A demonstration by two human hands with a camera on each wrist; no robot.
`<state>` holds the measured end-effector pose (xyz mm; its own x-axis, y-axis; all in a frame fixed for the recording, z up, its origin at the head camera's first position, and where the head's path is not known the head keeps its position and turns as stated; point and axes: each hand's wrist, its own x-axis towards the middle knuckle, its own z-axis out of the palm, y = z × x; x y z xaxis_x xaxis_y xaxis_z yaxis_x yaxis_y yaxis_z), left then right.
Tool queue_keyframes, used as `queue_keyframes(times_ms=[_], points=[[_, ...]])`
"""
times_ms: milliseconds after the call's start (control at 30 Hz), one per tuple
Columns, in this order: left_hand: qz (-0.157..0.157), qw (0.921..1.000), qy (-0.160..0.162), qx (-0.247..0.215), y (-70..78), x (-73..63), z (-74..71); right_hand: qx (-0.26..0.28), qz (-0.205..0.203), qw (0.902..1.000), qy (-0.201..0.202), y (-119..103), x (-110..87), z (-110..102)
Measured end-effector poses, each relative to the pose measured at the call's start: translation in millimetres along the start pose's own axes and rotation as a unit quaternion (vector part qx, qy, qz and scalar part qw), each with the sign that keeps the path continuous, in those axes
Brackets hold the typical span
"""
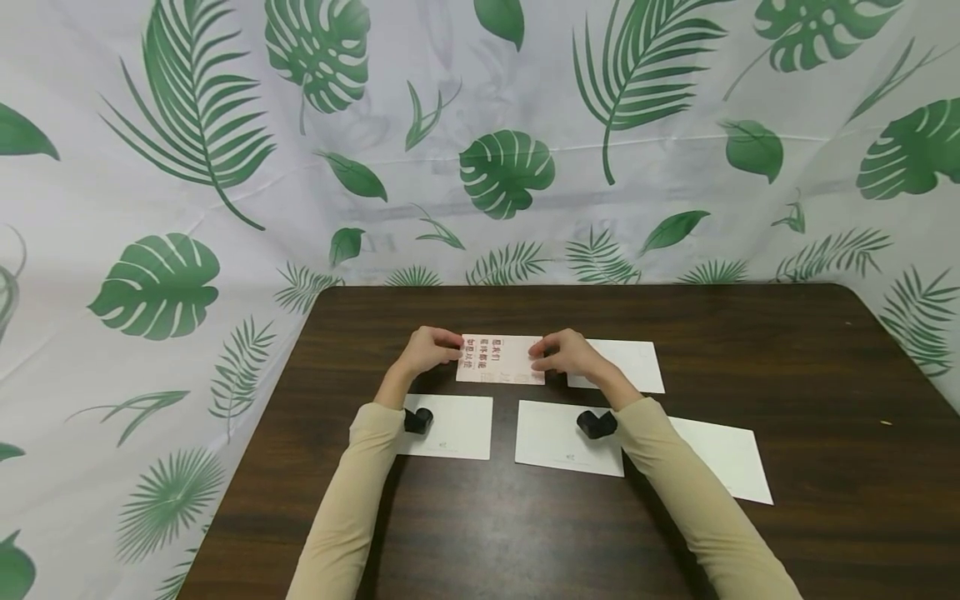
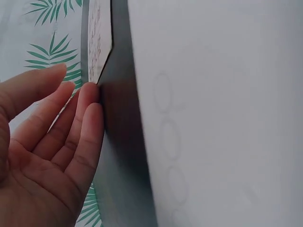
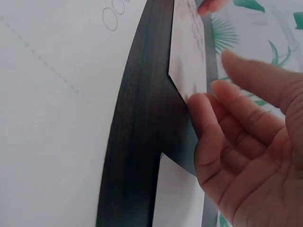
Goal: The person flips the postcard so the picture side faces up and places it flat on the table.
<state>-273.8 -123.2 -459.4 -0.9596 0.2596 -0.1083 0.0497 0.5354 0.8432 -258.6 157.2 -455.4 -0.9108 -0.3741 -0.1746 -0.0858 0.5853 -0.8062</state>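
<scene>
A pale pink card [image 1: 501, 358] printed with red Chinese characters lies flat near the far middle of the table. My left hand [image 1: 429, 350] touches its left end with the fingertips. At the card's right end, the fingertips of my right hand [image 1: 566, 353] rest along the edge. Both wrist views show the thumbs held apart from the fingers, with the pink card [image 2: 98, 35] at the fingertips. Just to its right lies a white card [image 1: 630, 364], partly hidden by my right hand.
Nearer me, a row of white cards includes a left one [image 1: 453, 427], a middle one [image 1: 551, 437] and a right one [image 1: 731, 458]; my forearms partly cover them. The dark wooden table [image 1: 487, 533] meets a leaf-patterned cloth [image 1: 420, 192] at its far edge.
</scene>
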Motion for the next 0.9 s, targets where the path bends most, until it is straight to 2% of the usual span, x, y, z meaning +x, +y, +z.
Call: queue_keyframes(times_ms=[167,400,533,700,800,900], points=[[0.010,0.9998,0.001,-0.019,-1.1,0.5,2.5,0.022,-0.028,0.9993,0.009,3,-3.3,-2],[0.028,0.9993,0.006,-0.025,4.0,2.9,5.8,0.038,-0.029,0.9985,0.027,1,-8.8,-10],[0.041,0.9989,0.000,-0.024,9.5,5.4,10.2,0.035,-0.025,0.9984,0.036,3,-12.0,-15],[0.047,0.9979,-0.012,-0.043,16.7,8.4,17.7,0.039,-0.025,0.9979,0.045,5,-17.4,-21],[0.049,0.9971,-0.022,-0.053,22.0,9.0,22.4,0.050,-0.029,0.9974,0.045,-6,-27.8,-26],[0.055,0.9961,-0.030,-0.063,27.0,10.2,27.6,0.056,-0.037,0.9966,0.048,-4,-30.7,-30]])
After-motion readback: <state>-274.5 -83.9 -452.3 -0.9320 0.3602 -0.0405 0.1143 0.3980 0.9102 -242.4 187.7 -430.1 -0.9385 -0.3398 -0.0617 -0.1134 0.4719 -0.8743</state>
